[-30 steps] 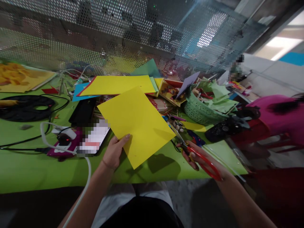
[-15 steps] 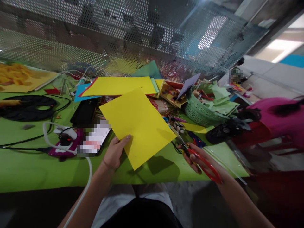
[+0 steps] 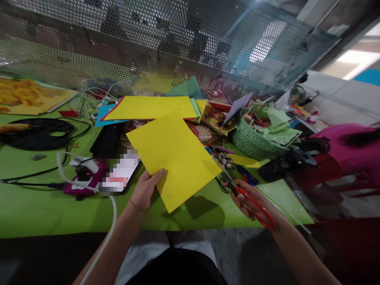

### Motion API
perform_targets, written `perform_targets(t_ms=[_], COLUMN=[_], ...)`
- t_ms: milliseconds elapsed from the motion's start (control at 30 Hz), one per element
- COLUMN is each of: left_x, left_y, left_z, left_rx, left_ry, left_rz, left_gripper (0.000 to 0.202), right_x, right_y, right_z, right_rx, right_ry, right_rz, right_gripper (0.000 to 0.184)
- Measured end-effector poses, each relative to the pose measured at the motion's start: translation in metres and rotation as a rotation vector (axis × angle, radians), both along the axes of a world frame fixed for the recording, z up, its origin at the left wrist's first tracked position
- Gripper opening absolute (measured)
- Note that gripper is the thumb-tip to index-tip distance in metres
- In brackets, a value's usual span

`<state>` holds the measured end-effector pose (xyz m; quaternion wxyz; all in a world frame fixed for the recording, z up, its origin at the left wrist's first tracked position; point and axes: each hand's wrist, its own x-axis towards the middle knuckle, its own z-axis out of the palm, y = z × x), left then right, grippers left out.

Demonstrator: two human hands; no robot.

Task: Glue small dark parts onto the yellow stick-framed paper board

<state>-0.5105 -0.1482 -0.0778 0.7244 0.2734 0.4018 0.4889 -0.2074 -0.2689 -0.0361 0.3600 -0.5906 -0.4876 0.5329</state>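
Note:
My left hand (image 3: 144, 190) pinches the near left edge of a yellow paper sheet (image 3: 175, 156), thumb on top, holding it tilted above the green table (image 3: 44, 213). My right hand (image 3: 247, 198) grips red-handled scissors (image 3: 252, 204) just right of the sheet's lower corner; their blades point up-left toward the paper's right edge. The blades' tips are hard to make out against the clutter.
A stack of yellow and blue sheets (image 3: 148, 107) lies behind. A green basket (image 3: 252, 140) with paper scraps stands at right, pencils and beads beside it. Black cable coil (image 3: 35, 133), a white cord (image 3: 111, 209) and a purple device (image 3: 86, 182) sit at left. A person in pink (image 3: 347, 146) is at far right.
The view has shifted slightly; the sheet and both hands sit a little more to the right. The grips on paper and scissors are unchanged.

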Motion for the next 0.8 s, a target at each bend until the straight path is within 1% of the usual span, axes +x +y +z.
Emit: perform_targets(t_ms=[233, 333, 500, 700, 800], left_x=[0.002, 0.001, 0.001, 0.001, 0.001], left_y=[0.0, 0.0, 0.0, 0.0, -0.001], left_z=[0.006, 0.005, 0.002, 0.004, 0.007], left_rx=[-0.02, -0.019, -0.02, -0.033, -0.032], left_ry=[-0.011, -0.012, -0.029, -0.029, -0.038], left_rz=[-0.002, -0.009, -0.018, -0.019, -0.018], left_gripper=[0.043, 0.042, 0.043, 0.042, 0.043], right_x=[0.001, 0.002, 0.0, -0.008, -0.008], right_y=[0.001, 0.002, 0.002, 0.0, 0.0], right_z=[-0.003, -0.005, -0.006, 0.0, 0.0], right_rx=[-0.001, -0.009, -0.008, 0.009, 0.004], right_ry=[-0.054, -0.056, -0.069, -0.074, -0.06], right_rz=[-0.028, -0.032, -0.072, -0.108, -0.13], right_gripper=[0.058, 0.057, 0.064, 0.054, 0.052])
